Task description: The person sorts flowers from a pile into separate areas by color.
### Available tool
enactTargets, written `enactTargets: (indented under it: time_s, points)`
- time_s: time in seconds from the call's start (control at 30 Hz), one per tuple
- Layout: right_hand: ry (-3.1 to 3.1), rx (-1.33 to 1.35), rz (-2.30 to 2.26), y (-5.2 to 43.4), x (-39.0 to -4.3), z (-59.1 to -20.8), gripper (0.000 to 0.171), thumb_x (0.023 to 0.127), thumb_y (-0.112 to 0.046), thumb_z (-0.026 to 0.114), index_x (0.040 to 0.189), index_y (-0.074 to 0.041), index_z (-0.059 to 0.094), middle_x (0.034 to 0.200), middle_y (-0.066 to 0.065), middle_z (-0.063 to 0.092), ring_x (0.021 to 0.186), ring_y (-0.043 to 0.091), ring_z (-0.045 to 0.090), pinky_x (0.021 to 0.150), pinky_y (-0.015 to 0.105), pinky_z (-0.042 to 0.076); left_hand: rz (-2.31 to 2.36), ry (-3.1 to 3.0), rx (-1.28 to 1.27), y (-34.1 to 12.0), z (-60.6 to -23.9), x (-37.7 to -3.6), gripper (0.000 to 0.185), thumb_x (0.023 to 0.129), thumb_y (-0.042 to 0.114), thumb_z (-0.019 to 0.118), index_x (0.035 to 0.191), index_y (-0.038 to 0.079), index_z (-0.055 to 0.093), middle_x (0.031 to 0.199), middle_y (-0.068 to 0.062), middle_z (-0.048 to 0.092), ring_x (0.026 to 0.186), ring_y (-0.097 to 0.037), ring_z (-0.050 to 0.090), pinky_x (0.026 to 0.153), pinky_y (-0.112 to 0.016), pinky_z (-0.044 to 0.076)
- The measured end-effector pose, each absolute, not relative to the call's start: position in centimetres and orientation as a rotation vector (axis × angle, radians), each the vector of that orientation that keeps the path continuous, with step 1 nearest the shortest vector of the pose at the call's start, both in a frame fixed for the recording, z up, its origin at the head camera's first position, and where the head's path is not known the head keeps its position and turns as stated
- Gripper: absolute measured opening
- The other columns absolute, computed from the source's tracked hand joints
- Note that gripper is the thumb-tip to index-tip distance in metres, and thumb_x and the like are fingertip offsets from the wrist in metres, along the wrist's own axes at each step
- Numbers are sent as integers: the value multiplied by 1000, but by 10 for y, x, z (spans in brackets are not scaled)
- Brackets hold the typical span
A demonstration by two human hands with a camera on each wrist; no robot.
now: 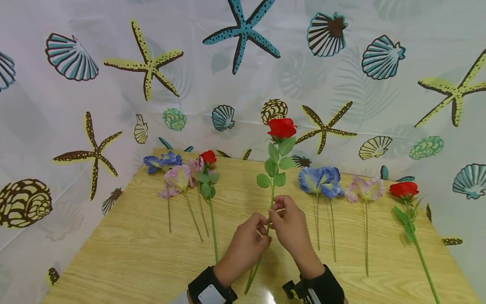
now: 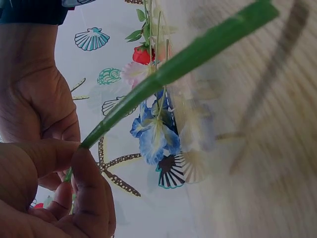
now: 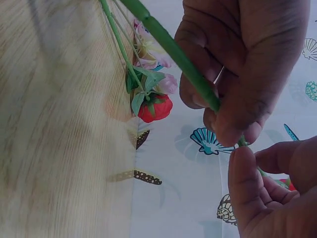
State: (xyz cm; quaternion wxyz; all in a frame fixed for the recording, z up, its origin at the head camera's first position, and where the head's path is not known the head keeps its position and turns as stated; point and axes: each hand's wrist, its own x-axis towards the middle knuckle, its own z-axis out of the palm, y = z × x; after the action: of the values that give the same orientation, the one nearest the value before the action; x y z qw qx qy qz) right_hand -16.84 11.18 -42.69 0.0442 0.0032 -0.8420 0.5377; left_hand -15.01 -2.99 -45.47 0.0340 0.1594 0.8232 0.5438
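A red artificial rose point(image 1: 282, 128) with green leaves and a long green stem point(image 2: 163, 74) is held upright, slightly tilted, above the middle of the table. My left hand point(image 1: 246, 240) pinches the stem lower down, between thumb and fingers. Just above it, my right hand point(image 1: 289, 220) pinches the same stem with thumb and fingertips. In the right wrist view the two hands sit close together on the stem, the left hand point(image 3: 242, 64) behind and the right hand point(image 3: 272, 183) at the front. The stem's lower end hangs free below the left hand.
On the left of the wooden table point(image 1: 125, 253) lie blue flowers point(image 1: 163, 161), pink flowers point(image 1: 178, 176) and another red rose point(image 1: 208, 157). To the right lie blue flowers point(image 1: 320, 181), a pink flower point(image 1: 365, 188) and a red rose point(image 1: 404, 189). A patterned cloth point(image 1: 243, 93) stands behind.
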Motion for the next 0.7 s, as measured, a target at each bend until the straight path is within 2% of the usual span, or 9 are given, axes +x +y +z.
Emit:
enactTargets:
  time_s: [0.1, 0.2, 0.27, 0.33, 0.43, 0.53, 0.7]
  points:
    - [-2600, 2, 1611, 117, -169, -428, 30, 98, -4, 59, 127, -2, 55, 104, 12, 59, 85, 21, 66, 67, 36, 58, 1638, 2514, 498, -32, -456, -151, 31, 90, 10, 73, 117, 8, 58, 101, -5, 59, 77, -12, 59, 64, -27, 50]
    - [-2645, -12, 1575, 126, -168, -429, 30, 98, -5, 58, 128, -2, 55, 105, 12, 58, 85, 21, 66, 67, 35, 58, 1534, 2535, 527, -37, -457, -151, 44, 93, 21, 71, 132, 6, 55, 124, -13, 57, 103, -24, 61, 81, -38, 52]
    - [-2687, -23, 1537, 134, -167, -429, 30, 98, -4, 57, 128, -1, 54, 105, 13, 58, 85, 21, 66, 66, 34, 57, 1450, 2548, 535, -42, -458, -150, 54, 95, 27, 69, 140, 5, 51, 140, -18, 48, 123, -33, 53, 93, -47, 48]
    - [-2737, -35, 1489, 143, -166, -429, 30, 98, -4, 56, 128, 1, 54, 106, 13, 58, 85, 21, 66, 64, 31, 57, 1366, 2567, 543, -46, -460, -150, 60, 95, 30, 68, 145, 4, 47, 150, -23, 38, 135, -39, 41, 100, -55, 42]
    - [-2810, -51, 1403, 161, -165, -428, 29, 99, -4, 55, 127, 2, 54, 106, 14, 59, 83, 21, 67, 63, 30, 56, 1275, 2593, 543, -51, -464, -151, 62, 95, 31, 68, 147, 4, 46, 154, -27, 29, 140, -44, 32, 102, -59, 39]
    - [-2879, -49, 1307, 181, -164, -425, 30, 99, -4, 54, 128, 3, 53, 108, 17, 59, 77, 20, 66, 61, 31, 55, 1202, 2637, 554, -58, -468, -151, 59, 94, 29, 69, 145, 4, 49, 153, -28, 31, 140, -45, 31, 103, -60, 38]
    - [-2982, 3, 1035, 225, -164, -417, 33, 98, -6, 52, 129, 6, 52, 110, 21, 61, 72, 20, 61, 54, 34, 45, 1091, 2711, 575, -68, -472, -151, 58, 94, 29, 69, 143, 4, 50, 150, -28, 34, 140, -46, 30, 105, -60, 35]
